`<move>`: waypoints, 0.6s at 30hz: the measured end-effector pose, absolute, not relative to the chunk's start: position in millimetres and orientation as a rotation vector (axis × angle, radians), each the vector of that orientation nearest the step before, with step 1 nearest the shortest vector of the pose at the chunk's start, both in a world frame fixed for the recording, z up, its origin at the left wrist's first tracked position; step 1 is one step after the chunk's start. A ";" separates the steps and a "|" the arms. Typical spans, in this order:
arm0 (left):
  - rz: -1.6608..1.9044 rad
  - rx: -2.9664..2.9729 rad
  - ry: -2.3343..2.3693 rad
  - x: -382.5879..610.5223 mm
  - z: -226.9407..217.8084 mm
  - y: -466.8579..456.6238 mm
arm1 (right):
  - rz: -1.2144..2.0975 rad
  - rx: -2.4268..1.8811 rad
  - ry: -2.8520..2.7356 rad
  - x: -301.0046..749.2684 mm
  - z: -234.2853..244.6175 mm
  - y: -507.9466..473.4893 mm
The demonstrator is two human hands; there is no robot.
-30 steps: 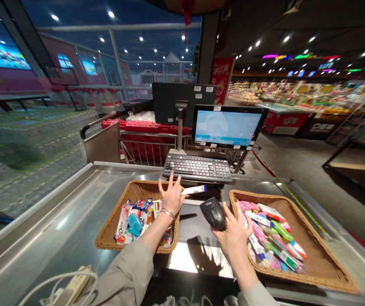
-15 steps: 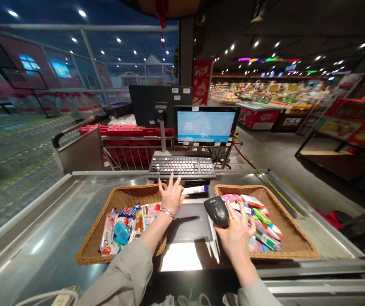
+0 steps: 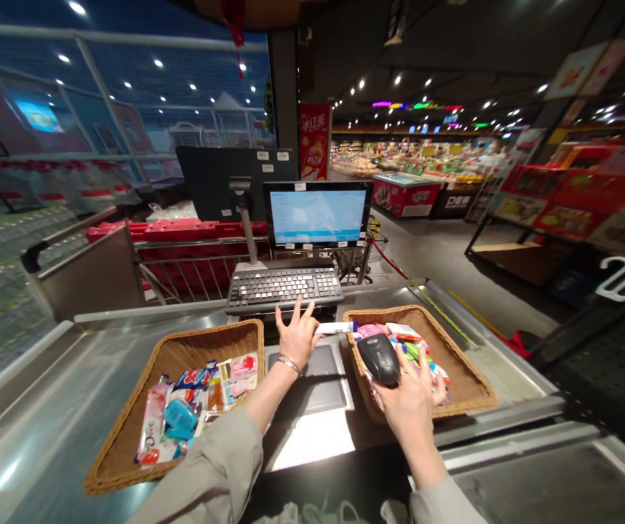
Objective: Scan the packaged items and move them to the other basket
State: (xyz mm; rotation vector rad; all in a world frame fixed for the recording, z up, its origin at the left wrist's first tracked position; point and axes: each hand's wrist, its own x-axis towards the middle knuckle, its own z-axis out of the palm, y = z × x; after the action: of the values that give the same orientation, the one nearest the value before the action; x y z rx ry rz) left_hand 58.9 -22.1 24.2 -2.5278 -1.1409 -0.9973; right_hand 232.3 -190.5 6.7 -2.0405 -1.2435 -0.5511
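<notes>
Holding scanner, right hand above gleaming metal counter (dark ceiling beyond).

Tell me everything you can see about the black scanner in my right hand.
The black scanner looks like smooth, slightly glossy plastic. Its broad, rounded head tilts toward the upper left. The right hand grips it, hiding most of the handle. In view it overlaps the left part of the right-hand wicker basket; whether it touches anything there can't be told.
</notes>
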 end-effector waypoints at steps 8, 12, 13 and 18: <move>-0.980 -2.609 -1.009 89.1 20.8 -24.0 | -0.603 -2.078 -1.142 251.7 7.7 -206.2; -0.961 -2.637 -0.935 103.6 17.1 -23.6 | -0.595 -2.115 -1.051 263.1 5.8 -215.4; -0.953 -2.644 -0.918 107.1 16.0 -23.4 | -0.591 -2.120 -1.032 265.7 5.3 -217.6; -0.898 -2.680 -0.829 124.3 11.1 -23.2 | -0.617 -2.141 -0.939 276.4 2.0 -226.4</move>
State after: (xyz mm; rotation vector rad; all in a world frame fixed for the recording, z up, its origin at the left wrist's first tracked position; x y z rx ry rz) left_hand 124.3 -23.2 11.1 -2.6805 -0.8292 -0.8975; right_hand 276.4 -226.4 2.0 -2.1412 -0.9394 -0.6175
